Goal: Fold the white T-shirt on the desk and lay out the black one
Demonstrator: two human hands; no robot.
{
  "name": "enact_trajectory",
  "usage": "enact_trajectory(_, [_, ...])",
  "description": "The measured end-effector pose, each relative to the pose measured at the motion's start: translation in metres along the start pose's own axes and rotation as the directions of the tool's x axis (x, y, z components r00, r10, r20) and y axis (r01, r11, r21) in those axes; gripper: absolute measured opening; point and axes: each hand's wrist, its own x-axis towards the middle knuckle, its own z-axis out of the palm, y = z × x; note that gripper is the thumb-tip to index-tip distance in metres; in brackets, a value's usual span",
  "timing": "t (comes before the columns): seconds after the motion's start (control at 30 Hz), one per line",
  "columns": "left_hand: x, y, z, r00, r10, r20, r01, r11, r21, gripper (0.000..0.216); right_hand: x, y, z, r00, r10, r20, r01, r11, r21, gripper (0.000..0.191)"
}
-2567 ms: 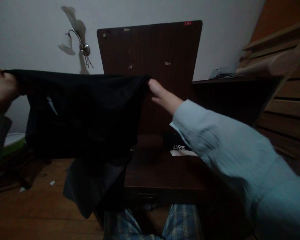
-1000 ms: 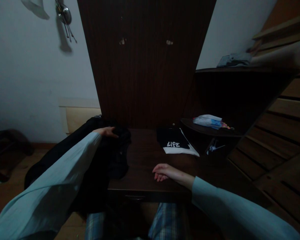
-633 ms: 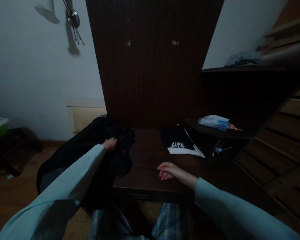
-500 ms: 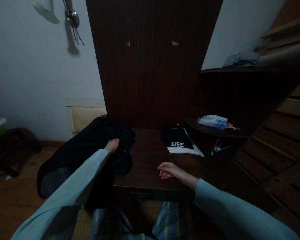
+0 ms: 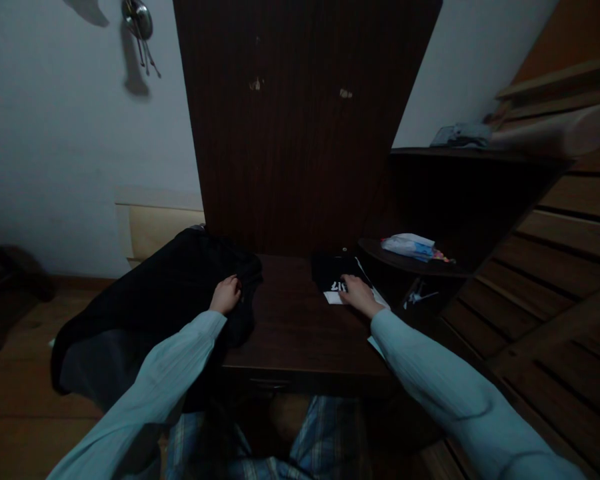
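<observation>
My left hand point(image 5: 225, 294) is closed on the edge of a large black cloth point(image 5: 145, 287) that looks like a garment. This cloth drapes over the left side of the dark wooden desk point(image 5: 290, 327) and hangs past its edge. On the desk's right side lies a folded black-and-white cloth item point(image 5: 325, 270) with white lettering. My right hand point(image 5: 359, 294) is over it, covering part of the lettering. A gap shows between its thumb and fingers, and the fingertips seem to touch the fabric.
A tall dark panel point(image 5: 300, 133) rises behind the desk. To the right, a corner shelf point(image 5: 410, 263) carries a plastic packet point(image 5: 409, 247). Wooden slats point(image 5: 570, 267) stand at the far right. A metal wall lamp point(image 5: 137, 19) is at upper left.
My right hand has moved forward from the bare desktop onto the folded black-and-white item. My left hand stays on the black cloth. The view has shifted slightly.
</observation>
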Motion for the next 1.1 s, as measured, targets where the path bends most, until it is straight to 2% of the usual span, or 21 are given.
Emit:
enact_trajectory(0.07, [-0.001, 0.000, 0.000, 1.000, -0.004, -0.006, 0.004, 1.000, -0.010, 0.023, 0.007, 0.004, 0.007, 0.998, 0.054, 0.029, -0.052, 0.997, -0.057, 0.028])
enact_trajectory(0.2, [0.000, 0.000, 0.003, 0.999, -0.002, -0.040, 0.001, 1.000, -0.025, 0.022, 0.019, 0.000, 0.022, 0.996, 0.093, -0.003, -0.092, 0.992, -0.086, 0.026])
enact_trajectory(0.37, [0.001, -0.003, 0.007, 0.997, 0.003, -0.072, -0.005, 1.000, -0.021, 0.022, 0.024, -0.005, 0.034, 0.985, 0.153, -0.074, -0.156, 0.987, -0.033, 0.027])
enact_trajectory(0.47, [0.002, -0.004, 0.009, 0.996, 0.006, -0.089, -0.006, 1.000, -0.004, 0.020, 0.022, -0.003, 0.041, 0.961, 0.233, -0.148, -0.230, 0.973, 0.036, 0.026])
enact_trajectory(0.57, [0.003, -0.004, 0.010, 0.997, 0.002, -0.078, -0.002, 1.000, 0.010, 0.020, 0.024, -0.002, 0.050, 0.901, 0.372, -0.222, -0.348, 0.927, 0.140, 0.028])
enact_trajectory(0.67, [0.003, -0.002, 0.010, 0.997, -0.005, -0.075, 0.007, 1.000, 0.023, 0.020, 0.031, -0.003, 0.058, 0.807, 0.524, -0.272, -0.459, 0.846, 0.270, 0.032])
enact_trajectory(0.77, [0.003, 0.000, 0.009, 0.997, -0.005, -0.078, 0.008, 0.999, 0.040, 0.020, 0.036, -0.005, 0.064, 0.718, 0.620, -0.314, -0.496, 0.774, 0.394, 0.035])
enact_trajectory(0.83, [0.002, 0.001, 0.009, 0.997, -0.005, -0.080, 0.009, 0.999, 0.047, 0.019, 0.036, -0.005, 0.067, 0.681, 0.648, -0.342, -0.483, 0.748, 0.454, 0.035])
enact_trajectory(0.9, [0.002, 0.001, 0.010, 0.997, -0.008, -0.081, 0.012, 0.999, 0.050, 0.019, 0.033, -0.005, 0.069, 0.649, 0.646, -0.403, -0.419, 0.745, 0.520, 0.034])
enact_trajectory(0.97, [0.003, 0.000, 0.010, 0.996, -0.015, -0.082, 0.019, 0.999, 0.049, 0.019, 0.030, -0.006, 0.069, 0.609, 0.599, -0.520, -0.247, 0.766, 0.594, 0.031])
enact_trajectory(1.03, [0.003, 0.000, 0.010, 0.996, -0.024, -0.081, 0.028, 0.999, 0.046, 0.019, 0.025, -0.010, 0.068, 0.576, 0.517, -0.633, -0.020, 0.783, 0.622, 0.029])
enact_trajectory(1.1, [0.003, -0.001, 0.010, 0.996, -0.029, -0.080, 0.032, 0.999, 0.043, 0.018, 0.021, -0.015, 0.068, 0.588, 0.456, -0.668, 0.134, 0.760, 0.636, 0.030])
